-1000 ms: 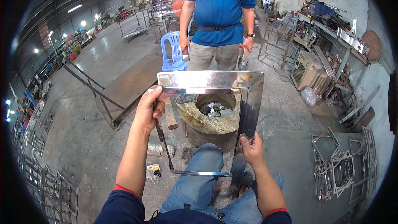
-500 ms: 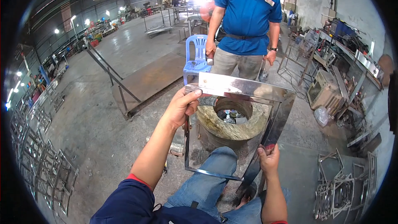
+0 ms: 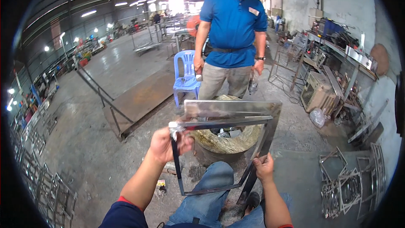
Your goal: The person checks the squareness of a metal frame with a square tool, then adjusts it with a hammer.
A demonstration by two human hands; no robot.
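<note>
A shiny rectangular metal frame (image 3: 234,109), with a wide flat strip along its top and right side, is held tilted above my knees. My left hand (image 3: 162,145) is curled around its upper left corner, the fingers partly smeared by motion. Low on the right side, my right hand (image 3: 264,168) grips the wide strip with the thumb towards me. Behind the frame stands a round drum with a thick, worn padded rim (image 3: 202,144); scraps lie inside it. The frame's top edge hides part of that rim.
Facing me beyond the drum, a person in a blue shirt (image 3: 233,25) holds a hammer-like tool low. A blue plastic chair (image 3: 185,76) stands beside them. A rusty metal sheet cart (image 3: 139,99) is at left. Stacked metal frames (image 3: 344,190) lie at right, others far left.
The frame has come lower and tipped, its top edge dropping away from the person's waist. My left hand has slid down and left with its corner. My view has lifted slightly and shifted right.
</note>
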